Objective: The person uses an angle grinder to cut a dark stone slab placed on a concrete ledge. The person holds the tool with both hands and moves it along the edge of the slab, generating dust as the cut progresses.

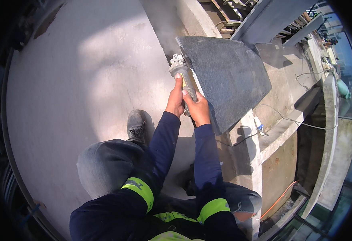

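Person is running a grinder along the left edge of a dark stone slab, both hands on the tool.

The left hand [176,98] is wrapping closed round the grinder [182,74] body, just left of the slab [228,76]; the right hand [198,109] is clamping shut on the tool's rear end, touching the slab's lower left edge. The grinder head is sitting at the slab's upper left corner. The slab is resting tilted on a concrete ledge [248,136]. Judgement: doing this well is calling for a firm two-handed hold, the disc kept flat to the edge, and the cable [244,138] trailing below the slab kept clear. A shoe [136,125] is planted left of the slab. No packages, labels or signs are showing near the slab.
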Tool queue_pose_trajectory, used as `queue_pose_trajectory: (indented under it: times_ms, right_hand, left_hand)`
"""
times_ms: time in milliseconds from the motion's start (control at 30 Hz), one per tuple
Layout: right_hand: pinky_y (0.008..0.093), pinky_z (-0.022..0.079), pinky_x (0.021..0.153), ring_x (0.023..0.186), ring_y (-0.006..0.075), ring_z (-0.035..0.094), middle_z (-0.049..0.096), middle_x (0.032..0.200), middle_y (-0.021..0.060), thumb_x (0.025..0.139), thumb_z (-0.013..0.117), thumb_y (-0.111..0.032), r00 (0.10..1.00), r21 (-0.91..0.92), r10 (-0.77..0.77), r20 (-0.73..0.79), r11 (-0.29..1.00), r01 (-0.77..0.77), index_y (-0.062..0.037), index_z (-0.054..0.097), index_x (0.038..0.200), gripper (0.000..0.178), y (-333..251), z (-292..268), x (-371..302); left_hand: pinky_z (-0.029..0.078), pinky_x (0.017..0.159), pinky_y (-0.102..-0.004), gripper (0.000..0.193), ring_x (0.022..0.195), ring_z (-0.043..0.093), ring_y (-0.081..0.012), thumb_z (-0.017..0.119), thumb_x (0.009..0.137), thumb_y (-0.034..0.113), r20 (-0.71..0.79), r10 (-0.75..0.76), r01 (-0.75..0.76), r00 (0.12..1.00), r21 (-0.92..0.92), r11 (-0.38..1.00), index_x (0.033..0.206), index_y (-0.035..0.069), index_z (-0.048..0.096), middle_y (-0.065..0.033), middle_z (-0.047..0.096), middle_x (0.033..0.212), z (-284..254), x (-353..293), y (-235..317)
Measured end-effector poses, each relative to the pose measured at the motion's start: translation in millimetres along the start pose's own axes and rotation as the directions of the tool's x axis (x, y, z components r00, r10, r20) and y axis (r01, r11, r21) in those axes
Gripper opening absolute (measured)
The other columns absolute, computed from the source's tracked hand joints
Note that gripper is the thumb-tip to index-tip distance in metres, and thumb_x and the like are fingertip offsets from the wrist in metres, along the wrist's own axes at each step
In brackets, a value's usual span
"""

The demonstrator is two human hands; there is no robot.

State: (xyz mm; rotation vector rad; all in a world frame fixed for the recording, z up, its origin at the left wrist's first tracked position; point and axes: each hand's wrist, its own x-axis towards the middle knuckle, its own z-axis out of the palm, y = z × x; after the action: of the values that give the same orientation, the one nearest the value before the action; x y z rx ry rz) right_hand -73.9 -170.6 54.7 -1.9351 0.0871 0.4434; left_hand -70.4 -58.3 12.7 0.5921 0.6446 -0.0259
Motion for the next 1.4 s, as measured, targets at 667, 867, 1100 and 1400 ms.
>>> queue_pose_trajectory:
  times_ms: [667, 867, 1100, 1400]
  right_hand:
    - [0.0403, 0.062, 0.088, 0.097, 0.0237, 0.081, 0.086, 0.106, 0.0138, 0.102, 0.086, -0.052, 0.996, 0.017, 0.079, 0.032, 0.997, -0.080, -0.0016, 0.084, 0.130, 0.058, -6, -6, 1]
    - [0.0406, 0.061, 0.084, 0.092, 0.0221, 0.081, 0.085, 0.103, 0.0110, 0.102, 0.085, -0.052, 0.996, 0.017, 0.086, 0.024, 0.996, -0.087, -0.0025, 0.084, 0.127, 0.055, -6, -8, -7]
    - [0.0384, 0.061, 0.081, 0.091, 0.0218, 0.080, 0.085, 0.099, 0.0107, 0.102, 0.085, -0.055, 0.997, -0.019, 0.072, 0.028, 0.997, -0.072, -0.0024, 0.084, 0.123, 0.057, -7, -4, 8]
    - [0.0386, 0.061, 0.080, 0.090, 0.0202, 0.079, 0.084, 0.102, 0.0107, 0.101, 0.086, -0.054, 0.996, 0.018, 0.082, 0.032, 0.996, -0.083, -0.0017, 0.084, 0.126, 0.058, -4, -5, 3]
  left_hand:
    - [0.062, 0.106, -0.0472, 0.096, 0.122, 0.074, -0.0304, 0.060, 0.112, 0.078, -0.035, 0.017, -0.018, 0.999, -0.036, 0.999, 0.158, -0.006, 0.060, -0.0201, 0.073, 0.137, 12, -7, 3]
    - [0.062, 0.106, -0.0463, 0.098, 0.120, 0.075, -0.0292, 0.061, 0.112, 0.078, -0.057, 0.041, -0.042, 0.998, -0.018, 0.999, 0.157, -0.010, 0.060, -0.0205, 0.074, 0.135, 17, -21, 2]
    - [0.062, 0.106, -0.0473, 0.097, 0.121, 0.074, -0.0305, 0.060, 0.113, 0.077, -0.070, 0.024, -0.026, 0.997, -0.026, 0.999, 0.157, -0.009, 0.059, -0.0208, 0.073, 0.136, 18, -7, 8]
    - [0.063, 0.105, -0.0478, 0.097, 0.119, 0.075, -0.0302, 0.059, 0.113, 0.078, -0.062, 0.024, -0.025, 0.998, -0.020, 0.999, 0.157, -0.009, 0.060, -0.0203, 0.073, 0.135, 17, -11, 4]
